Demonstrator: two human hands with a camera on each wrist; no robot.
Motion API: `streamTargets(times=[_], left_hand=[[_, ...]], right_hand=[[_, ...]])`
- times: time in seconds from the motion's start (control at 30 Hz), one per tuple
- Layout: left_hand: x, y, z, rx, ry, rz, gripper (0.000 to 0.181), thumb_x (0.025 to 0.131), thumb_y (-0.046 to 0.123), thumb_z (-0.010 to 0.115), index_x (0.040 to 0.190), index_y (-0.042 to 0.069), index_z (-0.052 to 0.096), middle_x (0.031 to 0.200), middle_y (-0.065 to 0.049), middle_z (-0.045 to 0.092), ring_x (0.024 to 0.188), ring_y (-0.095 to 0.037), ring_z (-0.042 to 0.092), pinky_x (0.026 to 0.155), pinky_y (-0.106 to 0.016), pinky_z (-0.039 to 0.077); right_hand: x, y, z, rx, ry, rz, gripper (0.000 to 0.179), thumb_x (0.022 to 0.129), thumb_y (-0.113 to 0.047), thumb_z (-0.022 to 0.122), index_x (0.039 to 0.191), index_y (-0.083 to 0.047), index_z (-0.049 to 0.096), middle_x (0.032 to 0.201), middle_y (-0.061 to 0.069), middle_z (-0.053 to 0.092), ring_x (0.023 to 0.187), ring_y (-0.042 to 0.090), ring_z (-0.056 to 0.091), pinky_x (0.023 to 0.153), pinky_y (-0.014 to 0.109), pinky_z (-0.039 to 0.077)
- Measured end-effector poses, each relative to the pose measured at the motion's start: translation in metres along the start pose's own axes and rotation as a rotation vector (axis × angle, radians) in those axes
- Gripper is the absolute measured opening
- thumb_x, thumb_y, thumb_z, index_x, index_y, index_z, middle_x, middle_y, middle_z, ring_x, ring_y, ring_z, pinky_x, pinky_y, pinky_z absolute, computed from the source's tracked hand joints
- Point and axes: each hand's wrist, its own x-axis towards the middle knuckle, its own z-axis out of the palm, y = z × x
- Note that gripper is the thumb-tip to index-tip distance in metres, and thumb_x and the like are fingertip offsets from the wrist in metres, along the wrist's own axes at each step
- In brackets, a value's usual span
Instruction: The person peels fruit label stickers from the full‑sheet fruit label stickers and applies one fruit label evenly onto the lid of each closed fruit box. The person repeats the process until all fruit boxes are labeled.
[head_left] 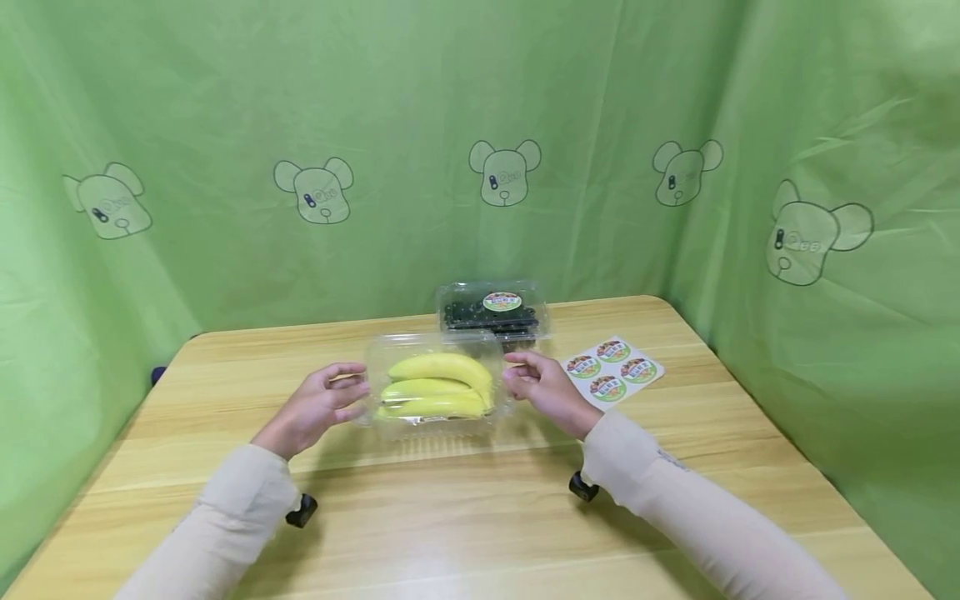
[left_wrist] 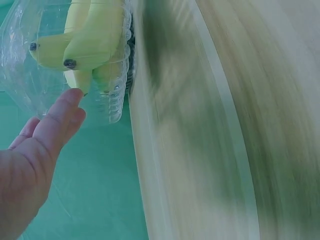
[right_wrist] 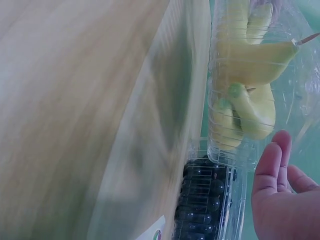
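A clear plastic clamshell box [head_left: 437, 342] is held up a little above the table, with several yellow bananas [head_left: 435, 387] inside. My left hand [head_left: 318, 407] touches its left end; in the left wrist view, the straight fingers [left_wrist: 57, 115] reach the plastic near the dark banana tips. At the opposite end, my right hand [head_left: 551, 392] supports the box with its fingertips, the fingers [right_wrist: 270, 165] extended in the right wrist view. Lines of light and shadow fall on the wood below the box.
Behind the banana box stands another clear box [head_left: 491, 310] of round dark fruit, a round label on its lid. A sheet of round stickers [head_left: 615, 371] lies to the right on the wooden table [head_left: 450, 533]. Green curtains [head_left: 405, 100] surround the table.
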Motion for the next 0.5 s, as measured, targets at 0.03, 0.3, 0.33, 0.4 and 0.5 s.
streamTargets(times=[0.03, 0.3, 0.33, 0.4, 0.5], left_hand=[[0.0009, -0.0007, 0.0007, -0.001, -0.002, 0.0, 0.054, 0.099, 0.004, 0.051, 0.143, -0.012, 0.025, 0.145, -0.031, 0.027, 0.133, -0.041, 0.033, 0.106, -0.042, 0.04], [0.0051, -0.0031, 0.0067, -0.018, -0.011, -0.01, 0.053, 0.098, 0.003, 0.052, 0.142, -0.012, 0.026, 0.144, -0.03, 0.029, 0.133, -0.041, 0.033, 0.106, -0.043, 0.041], [0.0053, -0.0036, 0.0074, -0.018, -0.015, -0.012, 0.054, 0.098, 0.003, 0.052, 0.143, -0.012, 0.026, 0.144, -0.03, 0.028, 0.134, -0.042, 0.032, 0.105, -0.043, 0.041], [0.0055, -0.0047, 0.0084, -0.023, -0.018, -0.022, 0.055, 0.098, 0.003, 0.053, 0.143, -0.012, 0.025, 0.146, -0.03, 0.027, 0.135, -0.043, 0.03, 0.105, -0.042, 0.041], [0.0052, -0.0066, 0.0093, -0.03, -0.024, -0.033, 0.056, 0.098, 0.003, 0.053, 0.144, -0.011, 0.025, 0.147, -0.031, 0.025, 0.137, -0.044, 0.028, 0.105, -0.042, 0.042]], right_hand=[[-0.001, 0.0006, -0.0008, 0.005, 0.001, -0.002, 0.048, 0.097, -0.01, 0.058, 0.139, 0.007, 0.042, 0.118, 0.023, 0.058, 0.094, 0.022, 0.061, 0.085, 0.033, 0.054], [-0.005, 0.0073, -0.007, 0.0, 0.008, -0.009, 0.049, 0.097, -0.011, 0.058, 0.139, 0.008, 0.041, 0.118, 0.024, 0.059, 0.095, 0.024, 0.062, 0.084, 0.031, 0.054], [-0.0054, 0.0081, -0.0075, -0.001, 0.01, -0.003, 0.049, 0.098, -0.011, 0.058, 0.14, 0.007, 0.042, 0.118, 0.024, 0.059, 0.096, 0.025, 0.061, 0.084, 0.031, 0.054], [-0.006, 0.0094, -0.0085, -0.001, 0.009, 0.004, 0.049, 0.098, -0.012, 0.058, 0.14, 0.007, 0.042, 0.118, 0.024, 0.058, 0.097, 0.027, 0.061, 0.084, 0.031, 0.054], [-0.0074, 0.0103, -0.0091, 0.006, 0.007, 0.018, 0.049, 0.098, -0.011, 0.058, 0.14, 0.007, 0.041, 0.12, 0.026, 0.057, 0.101, 0.034, 0.059, 0.085, 0.031, 0.054]])
